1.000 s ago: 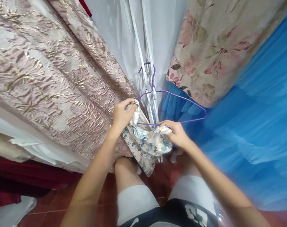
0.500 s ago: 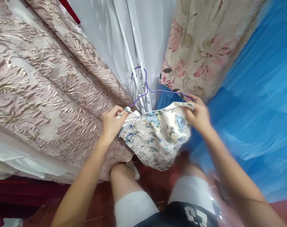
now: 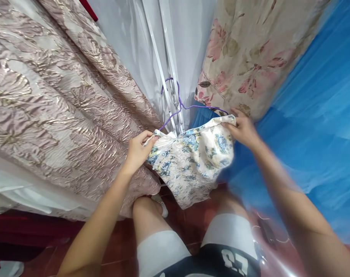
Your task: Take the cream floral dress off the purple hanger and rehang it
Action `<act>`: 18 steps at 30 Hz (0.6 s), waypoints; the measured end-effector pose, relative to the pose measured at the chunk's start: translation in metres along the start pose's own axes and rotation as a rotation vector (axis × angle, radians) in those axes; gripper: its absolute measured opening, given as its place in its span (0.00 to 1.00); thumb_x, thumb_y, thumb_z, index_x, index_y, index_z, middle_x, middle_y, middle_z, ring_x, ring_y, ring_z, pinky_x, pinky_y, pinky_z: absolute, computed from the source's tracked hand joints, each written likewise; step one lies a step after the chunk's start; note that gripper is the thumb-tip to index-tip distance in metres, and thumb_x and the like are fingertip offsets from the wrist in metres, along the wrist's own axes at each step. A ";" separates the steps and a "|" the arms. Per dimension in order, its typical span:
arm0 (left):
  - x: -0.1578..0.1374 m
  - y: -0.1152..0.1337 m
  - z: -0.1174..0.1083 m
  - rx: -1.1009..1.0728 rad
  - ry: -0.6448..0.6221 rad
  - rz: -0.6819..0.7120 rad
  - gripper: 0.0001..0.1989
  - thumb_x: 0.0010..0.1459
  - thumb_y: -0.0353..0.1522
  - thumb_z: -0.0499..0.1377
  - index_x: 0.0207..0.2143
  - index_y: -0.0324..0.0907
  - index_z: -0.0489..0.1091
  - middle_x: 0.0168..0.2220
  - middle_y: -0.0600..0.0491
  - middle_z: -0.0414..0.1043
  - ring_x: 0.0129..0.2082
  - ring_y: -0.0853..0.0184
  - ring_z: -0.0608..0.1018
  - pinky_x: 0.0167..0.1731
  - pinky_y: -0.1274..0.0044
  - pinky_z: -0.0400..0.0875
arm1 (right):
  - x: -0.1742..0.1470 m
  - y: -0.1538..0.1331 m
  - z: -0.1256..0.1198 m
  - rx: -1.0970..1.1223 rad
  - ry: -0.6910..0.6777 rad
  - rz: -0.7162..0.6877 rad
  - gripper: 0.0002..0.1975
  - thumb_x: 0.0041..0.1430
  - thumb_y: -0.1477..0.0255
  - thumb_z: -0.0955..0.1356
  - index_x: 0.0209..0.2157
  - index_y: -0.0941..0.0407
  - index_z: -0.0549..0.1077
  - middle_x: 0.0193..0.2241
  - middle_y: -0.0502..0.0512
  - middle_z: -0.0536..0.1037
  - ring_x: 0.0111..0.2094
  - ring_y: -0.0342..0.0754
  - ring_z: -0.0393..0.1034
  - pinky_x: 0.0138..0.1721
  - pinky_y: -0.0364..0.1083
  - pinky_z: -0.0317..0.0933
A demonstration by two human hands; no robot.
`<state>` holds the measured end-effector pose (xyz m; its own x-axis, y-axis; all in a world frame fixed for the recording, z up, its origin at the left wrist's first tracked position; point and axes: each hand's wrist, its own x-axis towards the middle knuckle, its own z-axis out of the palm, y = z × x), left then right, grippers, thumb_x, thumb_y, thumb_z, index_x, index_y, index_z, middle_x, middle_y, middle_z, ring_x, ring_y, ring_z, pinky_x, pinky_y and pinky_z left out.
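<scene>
A white garment with a blue floral print (image 3: 189, 165) hangs between my two hands, its top edge stretched sideways. A thin purple hanger (image 3: 180, 105) rises from it, hook upward, both arm ends running into the garment's top corners. My left hand (image 3: 139, 150) pinches the left corner between thumb and fingers. At the right corner, my right hand (image 3: 242, 129) grips the top edge with the thumb in front. The right end of the hanger lies close to those fingers. The garment's lower part hangs loose above the floor.
Pink-gold brocade fabric (image 3: 85, 127) hangs on the left. White metal bars (image 3: 159, 50) stand behind the hanger before white cloth (image 3: 117, 30). Beige floral fabric (image 3: 250, 54) and blue tulle (image 3: 313, 134) hang on the right. Below lies a red tiled floor (image 3: 117, 246).
My right hand has risen slightly with the garment's right corner, so the top edge slopes up more to the right. The camera view has shifted a little. Both hands keep their hold.
</scene>
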<state>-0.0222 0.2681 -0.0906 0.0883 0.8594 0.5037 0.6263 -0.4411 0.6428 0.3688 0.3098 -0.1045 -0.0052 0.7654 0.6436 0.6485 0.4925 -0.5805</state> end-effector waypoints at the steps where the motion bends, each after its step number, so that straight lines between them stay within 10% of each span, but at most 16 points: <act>1: 0.000 -0.001 0.001 -0.031 -0.021 -0.020 0.12 0.63 0.42 0.59 0.36 0.43 0.73 0.32 0.54 0.75 0.32 0.64 0.75 0.32 0.77 0.66 | 0.008 0.008 0.004 0.062 -0.039 0.000 0.08 0.56 0.66 0.73 0.34 0.54 0.83 0.56 0.62 0.78 0.61 0.65 0.68 0.61 0.62 0.62; 10: -0.004 -0.031 -0.020 0.013 0.107 -0.065 0.16 0.59 0.46 0.62 0.32 0.42 0.73 0.30 0.54 0.73 0.31 0.64 0.73 0.32 0.75 0.68 | -0.009 0.010 -0.006 0.112 -0.118 0.116 0.12 0.54 0.61 0.73 0.27 0.56 0.81 0.26 0.53 0.81 0.28 0.51 0.74 0.29 0.46 0.65; 15: -0.003 -0.044 -0.034 0.281 0.192 0.099 0.17 0.63 0.45 0.60 0.46 0.43 0.74 0.46 0.48 0.76 0.49 0.56 0.75 0.52 0.68 0.68 | -0.037 -0.019 -0.036 0.538 -0.343 0.316 0.14 0.44 0.60 0.77 0.20 0.55 0.76 0.16 0.50 0.73 0.16 0.45 0.64 0.19 0.44 0.57; 18: 0.003 -0.040 -0.026 0.234 0.154 0.114 0.16 0.69 0.43 0.53 0.48 0.44 0.73 0.48 0.48 0.76 0.50 0.57 0.76 0.54 0.69 0.69 | -0.040 -0.035 -0.019 0.750 -0.217 0.413 0.19 0.47 0.53 0.74 0.19 0.54 0.73 0.17 0.54 0.75 0.19 0.51 0.69 0.23 0.50 0.65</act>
<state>-0.0667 0.2819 -0.0998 0.0606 0.7505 0.6581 0.7820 -0.4455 0.4360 0.3612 0.2540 -0.1008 -0.0750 0.9666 0.2451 -0.0394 0.2427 -0.9693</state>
